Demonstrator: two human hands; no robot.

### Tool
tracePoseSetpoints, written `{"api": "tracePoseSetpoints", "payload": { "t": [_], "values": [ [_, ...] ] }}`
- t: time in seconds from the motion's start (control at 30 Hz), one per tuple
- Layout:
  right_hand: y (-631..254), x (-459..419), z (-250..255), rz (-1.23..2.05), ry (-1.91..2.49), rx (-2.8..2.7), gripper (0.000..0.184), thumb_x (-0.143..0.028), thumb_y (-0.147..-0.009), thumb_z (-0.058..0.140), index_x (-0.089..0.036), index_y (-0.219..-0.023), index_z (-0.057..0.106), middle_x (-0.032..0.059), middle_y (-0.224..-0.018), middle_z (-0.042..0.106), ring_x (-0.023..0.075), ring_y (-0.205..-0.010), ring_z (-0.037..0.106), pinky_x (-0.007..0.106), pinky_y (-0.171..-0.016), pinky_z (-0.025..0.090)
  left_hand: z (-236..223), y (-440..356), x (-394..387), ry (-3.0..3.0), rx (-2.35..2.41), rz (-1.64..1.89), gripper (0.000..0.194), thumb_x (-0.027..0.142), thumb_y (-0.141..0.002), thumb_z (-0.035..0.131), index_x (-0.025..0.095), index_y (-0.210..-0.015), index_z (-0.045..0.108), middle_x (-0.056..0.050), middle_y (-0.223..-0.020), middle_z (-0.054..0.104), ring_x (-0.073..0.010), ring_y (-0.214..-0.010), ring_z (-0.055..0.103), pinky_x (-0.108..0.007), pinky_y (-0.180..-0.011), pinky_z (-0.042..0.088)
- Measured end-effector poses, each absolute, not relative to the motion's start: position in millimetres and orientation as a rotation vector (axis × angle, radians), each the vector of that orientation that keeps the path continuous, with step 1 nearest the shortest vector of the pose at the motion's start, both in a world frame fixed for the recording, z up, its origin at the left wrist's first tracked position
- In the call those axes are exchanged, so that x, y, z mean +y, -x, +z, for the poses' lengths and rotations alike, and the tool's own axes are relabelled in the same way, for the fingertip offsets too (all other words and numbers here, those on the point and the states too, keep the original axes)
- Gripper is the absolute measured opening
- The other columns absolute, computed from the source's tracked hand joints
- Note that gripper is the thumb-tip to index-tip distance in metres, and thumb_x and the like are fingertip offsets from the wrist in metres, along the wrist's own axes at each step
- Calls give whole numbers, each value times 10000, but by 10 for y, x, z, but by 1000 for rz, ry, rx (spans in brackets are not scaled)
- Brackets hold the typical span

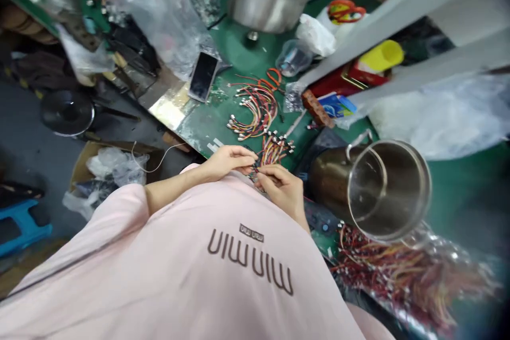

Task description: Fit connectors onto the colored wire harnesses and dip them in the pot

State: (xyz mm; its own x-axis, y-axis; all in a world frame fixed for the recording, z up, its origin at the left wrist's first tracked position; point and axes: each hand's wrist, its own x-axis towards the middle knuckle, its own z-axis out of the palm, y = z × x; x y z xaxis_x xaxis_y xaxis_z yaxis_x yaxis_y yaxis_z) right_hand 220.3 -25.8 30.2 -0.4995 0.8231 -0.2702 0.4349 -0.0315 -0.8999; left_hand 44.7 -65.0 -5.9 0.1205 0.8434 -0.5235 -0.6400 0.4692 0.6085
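Note:
My left hand (229, 163) and my right hand (280, 187) meet in front of my chest, their fingertips pinching a short wire lead (255, 170) with a small metal terminal. The fingers hide most of it. Just beyond my fingertips lies a small bunch of red, yellow and black wire leads (273, 151) on the green work mat (235, 45). A larger curved bundle of similar leads (253, 110) lies farther up. A big heap of thin leads (398, 271) sits on plastic sheeting at lower right, beside my right arm.
A tilted steel pot (384, 191) stands right of my hands, and a steel bowl (265, 2) sits at the far side. A phone (203, 75), plastic bags and a clear cup (294, 57) lie on the mat. A cardboard box (90, 167) sits on the floor at left.

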Motion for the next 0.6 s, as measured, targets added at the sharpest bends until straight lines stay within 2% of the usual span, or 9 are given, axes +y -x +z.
{"api": "tracePoseSetpoints", "payload": {
  "t": [0.2,0.4,0.6],
  "values": [
    [-2158,-228,375,1502,1414,-2026,89,-271,-766,643,-187,-740,627,5,-744,619,129,-601,610,252,-559,502,-181,-546,-768,-317,881,1268,368,302,-566,844,98,-830,690,-6,-685,681,-89,-612,620,-262,-681,511],
    [-2048,-262,464,1453,1333,-2249,112,-293,-776,647,-190,-738,624,5,-708,607,127,-591,564,258,-561,474,-294,-604,-954,-274,812,1388,314,285,-596,821,110,-821,688,-9,-719,672,-107,-668,621,-300,-734,509],
    [-1981,-262,458,1384,1237,-2437,128,-290,-711,703,-190,-739,629,15,-758,606,125,-614,548,258,-567,451,-415,-717,-1091,-231,709,1552,304,304,-612,816,121,-816,682,-2,-711,661,-102,-641,603,-314,-721,500]
  ]
}}
